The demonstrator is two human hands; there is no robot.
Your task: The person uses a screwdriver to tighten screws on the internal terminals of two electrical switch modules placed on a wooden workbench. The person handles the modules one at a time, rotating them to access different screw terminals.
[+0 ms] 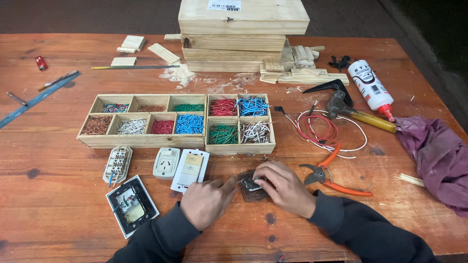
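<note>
My left hand (207,200) and my right hand (282,186) meet over a small dark electrical part (250,187) lying on the wooden table (58,195). The right hand's fingers press down on top of the part. The left hand's fingertips hold a thin tool or wire against its left edge; the tip is too small to make out. Both arms wear dark sleeves.
Two wooden trays (141,119) (239,124) hold sorted coloured wire pieces. A white socket (166,163), white switch plate (190,170), terminal block (117,164) and black-framed module (131,204) lie left. Orange pliers (336,181), coiled wire (324,130), hammer (360,114), glue bottle (370,87) and purple cloth (438,156) lie right.
</note>
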